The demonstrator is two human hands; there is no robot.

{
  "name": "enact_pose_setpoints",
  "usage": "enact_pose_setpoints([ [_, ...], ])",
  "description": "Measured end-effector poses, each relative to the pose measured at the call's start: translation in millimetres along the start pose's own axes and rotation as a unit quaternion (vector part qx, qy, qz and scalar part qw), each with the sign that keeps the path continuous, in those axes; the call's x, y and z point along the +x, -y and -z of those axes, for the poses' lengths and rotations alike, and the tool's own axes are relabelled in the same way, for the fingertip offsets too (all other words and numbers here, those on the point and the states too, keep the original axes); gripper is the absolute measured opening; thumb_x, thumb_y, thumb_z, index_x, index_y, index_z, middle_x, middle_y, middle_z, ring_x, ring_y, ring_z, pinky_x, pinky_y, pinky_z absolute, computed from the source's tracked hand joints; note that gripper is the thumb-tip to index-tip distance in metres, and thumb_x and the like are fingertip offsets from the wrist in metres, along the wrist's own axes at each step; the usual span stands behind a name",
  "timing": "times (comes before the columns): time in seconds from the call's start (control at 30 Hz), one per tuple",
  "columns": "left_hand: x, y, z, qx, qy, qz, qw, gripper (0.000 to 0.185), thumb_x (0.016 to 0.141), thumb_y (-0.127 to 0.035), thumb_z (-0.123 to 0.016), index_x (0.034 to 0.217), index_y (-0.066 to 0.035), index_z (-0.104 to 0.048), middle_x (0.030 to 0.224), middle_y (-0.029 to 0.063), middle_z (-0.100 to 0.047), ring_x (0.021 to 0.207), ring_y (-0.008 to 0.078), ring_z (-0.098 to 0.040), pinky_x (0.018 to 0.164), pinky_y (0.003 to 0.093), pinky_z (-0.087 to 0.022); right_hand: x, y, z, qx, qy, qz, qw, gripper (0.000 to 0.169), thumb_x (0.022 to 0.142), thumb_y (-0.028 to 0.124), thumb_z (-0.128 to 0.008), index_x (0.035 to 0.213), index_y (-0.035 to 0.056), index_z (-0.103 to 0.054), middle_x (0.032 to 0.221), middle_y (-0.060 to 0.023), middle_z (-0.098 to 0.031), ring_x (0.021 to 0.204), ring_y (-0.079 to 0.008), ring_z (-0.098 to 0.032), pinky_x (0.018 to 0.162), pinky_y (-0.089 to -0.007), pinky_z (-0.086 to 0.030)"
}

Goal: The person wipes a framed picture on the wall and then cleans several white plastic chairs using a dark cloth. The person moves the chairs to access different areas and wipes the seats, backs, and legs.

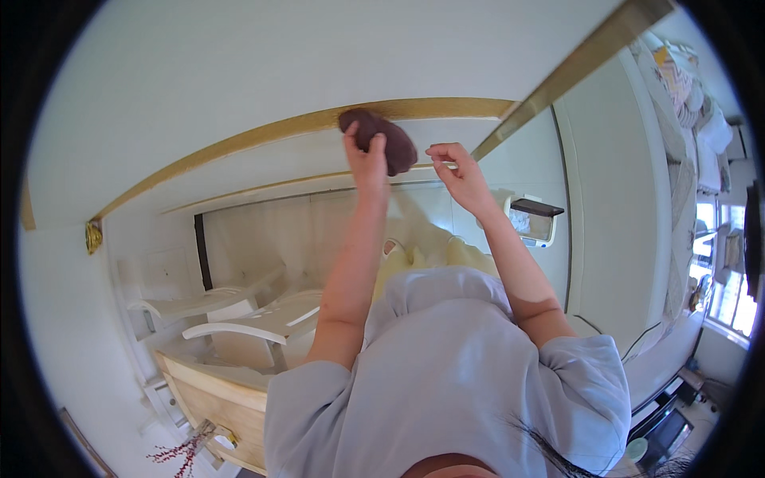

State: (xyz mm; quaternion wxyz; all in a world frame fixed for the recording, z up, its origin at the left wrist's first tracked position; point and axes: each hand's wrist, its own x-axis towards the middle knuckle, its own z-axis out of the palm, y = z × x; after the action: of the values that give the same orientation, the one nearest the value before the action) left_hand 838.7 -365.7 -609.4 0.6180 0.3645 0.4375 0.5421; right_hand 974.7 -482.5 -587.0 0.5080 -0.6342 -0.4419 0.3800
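Note:
My left hand (366, 154) grips a dark maroon cloth (391, 143), its thumb and fingers pressed on the near side. The top of the cloth lies against a gold-coloured trim strip (287, 125) on the pale wall. To the right of the cloth, my right hand (459, 170) is raised with its fingers loosely curled and nothing in them. A gap separates it from the cloth. Part of the strip is hidden behind the cloth.
A gold-toned post (574, 71) slants down at the right, near a pale sofa (621, 197). On the floor stands a white bin (545, 224) with a dark flap. White chairs (239, 328) and a wooden-edged table (215, 400) are at lower left.

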Motion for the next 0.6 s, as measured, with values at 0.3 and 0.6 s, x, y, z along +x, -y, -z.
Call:
enact_pose_setpoints([
  [0.3,-77.4,51.4,-126.4,0.074,0.182,0.057,0.979,0.050,0.083,-0.008,-0.063,0.131,-0.003,-0.049,0.123,0.0132,-0.056,0.110,0.0223,-0.056,0.097,0.0341,-0.046,-48.5,-52.8,122.2,0.031,-0.087,-0.078,0.993,0.021,0.099,0.013,-0.055,0.116,0.0040,-0.062,0.110,-0.0041,-0.064,0.100,-0.0127,-0.059,0.080,-0.0285,-0.051],
  [0.6,-107.4,69.0,-144.5,0.303,0.231,-0.162,0.910,0.040,0.077,0.000,-0.060,0.117,-0.004,-0.062,0.113,0.0126,-0.061,0.106,0.0267,-0.060,0.093,0.0352,-0.048,-74.9,-87.3,187.8,-0.001,-0.039,-0.109,0.993,0.021,0.099,0.012,-0.052,0.116,0.0043,-0.062,0.107,-0.0031,-0.065,0.098,-0.0130,-0.060,0.082,-0.0283,-0.051],
])
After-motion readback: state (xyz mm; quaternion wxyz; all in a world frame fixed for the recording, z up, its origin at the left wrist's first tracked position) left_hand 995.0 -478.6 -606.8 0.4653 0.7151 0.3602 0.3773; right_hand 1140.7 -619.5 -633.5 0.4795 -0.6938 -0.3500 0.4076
